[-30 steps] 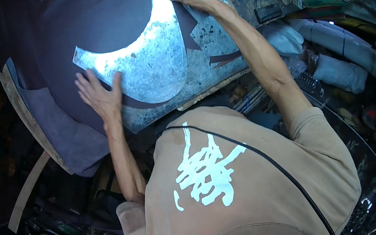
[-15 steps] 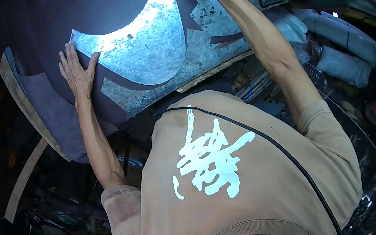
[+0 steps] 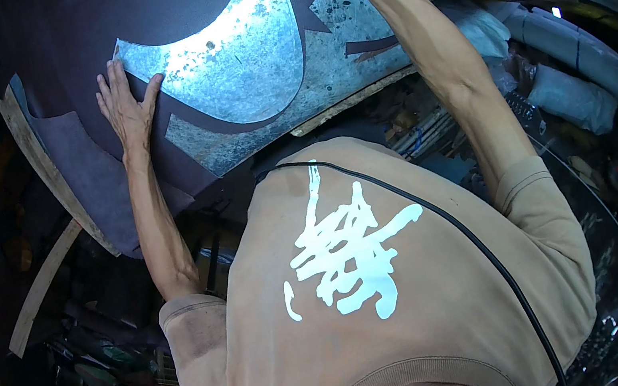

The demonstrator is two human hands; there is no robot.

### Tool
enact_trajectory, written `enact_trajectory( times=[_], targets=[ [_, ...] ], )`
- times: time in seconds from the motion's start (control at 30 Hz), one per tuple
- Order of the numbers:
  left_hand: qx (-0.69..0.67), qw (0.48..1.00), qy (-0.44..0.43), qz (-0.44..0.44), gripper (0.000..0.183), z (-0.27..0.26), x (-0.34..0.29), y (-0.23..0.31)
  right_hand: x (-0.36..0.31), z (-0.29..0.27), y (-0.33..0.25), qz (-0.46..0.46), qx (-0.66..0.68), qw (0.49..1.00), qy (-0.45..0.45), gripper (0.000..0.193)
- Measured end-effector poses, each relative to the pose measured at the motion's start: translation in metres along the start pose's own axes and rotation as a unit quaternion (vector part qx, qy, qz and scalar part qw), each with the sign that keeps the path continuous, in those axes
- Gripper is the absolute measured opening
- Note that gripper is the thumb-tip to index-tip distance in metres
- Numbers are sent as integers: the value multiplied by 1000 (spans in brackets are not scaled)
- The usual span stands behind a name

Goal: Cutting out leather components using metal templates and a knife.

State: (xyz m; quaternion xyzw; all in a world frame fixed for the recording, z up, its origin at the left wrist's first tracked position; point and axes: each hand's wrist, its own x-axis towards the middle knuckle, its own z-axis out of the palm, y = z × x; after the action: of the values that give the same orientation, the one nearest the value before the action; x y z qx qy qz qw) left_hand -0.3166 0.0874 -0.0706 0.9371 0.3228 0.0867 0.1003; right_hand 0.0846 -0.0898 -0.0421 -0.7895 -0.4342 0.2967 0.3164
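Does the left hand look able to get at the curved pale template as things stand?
Probably yes: the left hand lies spread on the dark leather by the left end of the curved pale template, and nothing visible blocks the way.

We've got a silvery, dark-speckled curved template (image 3: 249,69), purplish-brown sheet (image 3: 111,14) under it, and nearer than the template, tan tee (image 3: 438,294), white squiggles (image 3: 373,265).
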Motion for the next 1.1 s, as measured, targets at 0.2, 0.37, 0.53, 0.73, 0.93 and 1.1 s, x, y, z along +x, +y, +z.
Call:
enact_trajectory(
  times=[0.2, 0.37, 0.53, 0.73, 0.93, 1.1],
  targets=[
    [-1, 1000, 14, 6, 88, 0, -1, 2, 4, 5, 15, -23, -60, 997, 52, 46],
    [-10, 1000, 25, 7, 88, -1, -3, 4, 4, 9, 19, -16, -37, 998, 48, 48],
    [-4, 1000, 26, 1, 87, 2, -2, 0, 6, 2, 1, 1, -74, 997, -8, 45],
    [9, 1000, 18, 0, 87, -1, 7, 5, 11, 1, 12, -47, -71, 995, 57, 43],
    [-20, 999, 41, -4, 86, 4, 0, 0, 7, 13, 26, 4, -109, 992, 61, 53],
    [-34, 999, 19, -25, 90, -2, -11, 6, -7, 0, -7, 81, -35, 996, -14, 49]
  ],
)
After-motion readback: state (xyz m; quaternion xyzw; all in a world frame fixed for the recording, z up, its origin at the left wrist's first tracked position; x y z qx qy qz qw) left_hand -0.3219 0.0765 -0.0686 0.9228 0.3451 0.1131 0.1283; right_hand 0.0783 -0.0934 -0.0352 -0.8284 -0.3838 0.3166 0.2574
